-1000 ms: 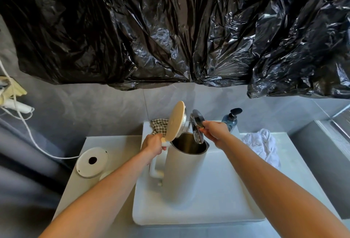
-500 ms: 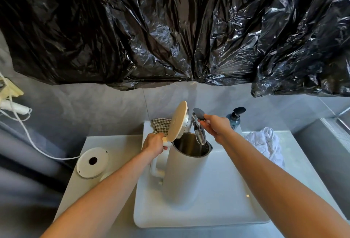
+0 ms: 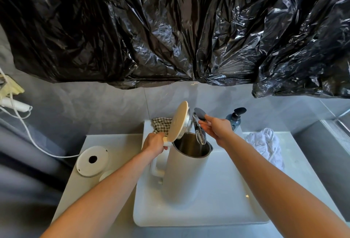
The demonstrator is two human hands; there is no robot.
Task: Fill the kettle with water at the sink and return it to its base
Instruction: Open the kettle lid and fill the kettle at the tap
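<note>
While left hand (image 3: pixel 155 141) grips kettle (image 3: pixel 184 169), right hand (image 3: pixel 217 128) has lifted faucet lever (image 3: pixel 200 113)

A pale countertop (image 3: pixel 121 143) carries a white rectangular sink basin (image 3: pixel 217 209). To the basin's left sit a round kettle base (image 3: pixel 92 161) with its white cord (image 3: pixel 37 143) — at right, a crumpled white cloth (image 3: pixel 267 146). Behind the basin — a checked cloth (image 3: pixel 161 126) and a blue pump bottle (image 3: pixel 235 120).
</note>
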